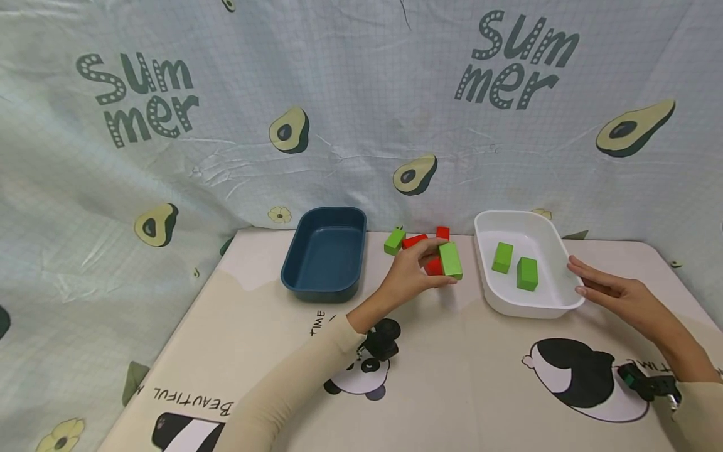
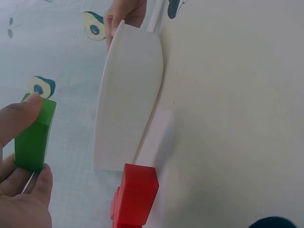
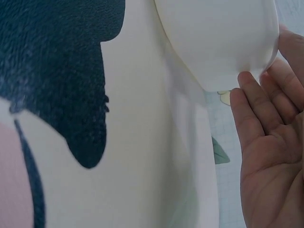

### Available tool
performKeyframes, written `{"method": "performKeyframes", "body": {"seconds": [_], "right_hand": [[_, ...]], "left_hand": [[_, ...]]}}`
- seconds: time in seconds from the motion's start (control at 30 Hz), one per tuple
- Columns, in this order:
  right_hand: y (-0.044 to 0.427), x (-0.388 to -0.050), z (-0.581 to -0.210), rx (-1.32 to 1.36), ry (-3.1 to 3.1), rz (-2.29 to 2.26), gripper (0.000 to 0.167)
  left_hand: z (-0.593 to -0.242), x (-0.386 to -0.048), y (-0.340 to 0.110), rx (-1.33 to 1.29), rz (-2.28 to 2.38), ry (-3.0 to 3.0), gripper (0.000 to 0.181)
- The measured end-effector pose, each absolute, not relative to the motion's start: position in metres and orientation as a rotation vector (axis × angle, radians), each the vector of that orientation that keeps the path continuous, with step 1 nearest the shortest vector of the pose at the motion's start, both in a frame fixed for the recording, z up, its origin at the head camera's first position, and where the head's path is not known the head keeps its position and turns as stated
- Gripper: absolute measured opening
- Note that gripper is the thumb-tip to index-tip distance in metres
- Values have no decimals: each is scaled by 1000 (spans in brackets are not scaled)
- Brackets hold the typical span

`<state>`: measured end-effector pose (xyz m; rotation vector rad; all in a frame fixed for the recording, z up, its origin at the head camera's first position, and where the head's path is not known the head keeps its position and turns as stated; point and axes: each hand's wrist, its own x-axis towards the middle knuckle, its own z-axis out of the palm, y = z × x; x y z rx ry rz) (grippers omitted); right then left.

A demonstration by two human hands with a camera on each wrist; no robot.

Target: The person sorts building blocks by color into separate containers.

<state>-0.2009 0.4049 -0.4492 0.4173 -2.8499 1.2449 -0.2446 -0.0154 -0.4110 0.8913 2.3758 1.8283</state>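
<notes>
1. Nearest, the right hand (image 1: 621,298) rests its almost straight fingers on the outer side of the white tray (image 1: 522,307).
2. In this tray lie two green blocks (image 1: 527,274), which stand a little apart.
3. The left hand (image 1: 411,270) is clamped on one more green block (image 1: 450,260), between the white tray and the red blocks (image 1: 433,267).
4. The blue tray (image 1: 324,294) is on the left of the surface (image 1: 440,351), its inside floor visible.
5. Farther, three red blocks can be counted, partly hidden, and beside them one green block (image 1: 395,241); green blocks are four altogether.
</notes>
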Motion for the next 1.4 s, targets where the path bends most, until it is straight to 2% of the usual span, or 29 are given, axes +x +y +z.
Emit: {"method": "performKeyframes", "body": {"seconds": [0.43,0.93,1.4], "right_hand": [[404,-200,-449,400,-2847,1257,60],[405,-202,-449,356,-2890,1233,62],[405,-201,-448,385,-2879,1223,61]], "left_hand": [[-402,-244,-10,933,1883,2377,72],[-396,-252,-6,930,2081,2108,72],[-396,-251,0,898,2042,2218,70]]}}
